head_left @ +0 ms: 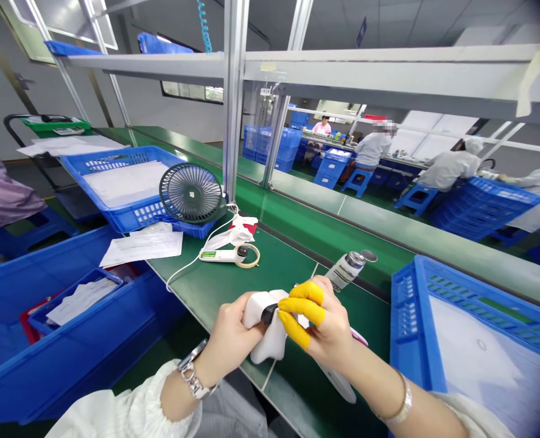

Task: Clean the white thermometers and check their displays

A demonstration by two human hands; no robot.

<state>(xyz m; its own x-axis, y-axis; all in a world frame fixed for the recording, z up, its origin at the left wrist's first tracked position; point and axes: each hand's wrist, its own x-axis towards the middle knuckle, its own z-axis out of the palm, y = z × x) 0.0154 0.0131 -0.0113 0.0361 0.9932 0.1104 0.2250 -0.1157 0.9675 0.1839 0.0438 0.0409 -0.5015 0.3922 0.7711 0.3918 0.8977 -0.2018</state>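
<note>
My left hand (235, 328) is closed around a white handheld device with a black end (270, 314). Soft-looking white material (270, 344), perhaps a cloth, hangs below that end; where it meets the device I cannot make out. Yellow finger cots cover several fingers of my right hand (319, 319), which are pressed together at the black end, with a bit of white beneath them. Under my right wrist lies a long white object (340, 383), partly hidden. A similar white device (219, 254) with a green label and black end rests farther back, touching a tape roll (250, 257).
Beyond my right hand stands a bottle (345, 271) with a metal cap. A blue crate (418, 328) flanks me on the right; a fan (191, 193) and another crate (114, 210) are back left. Blue bins (59, 389) border the table's left edge. Co-workers sit farther off.
</note>
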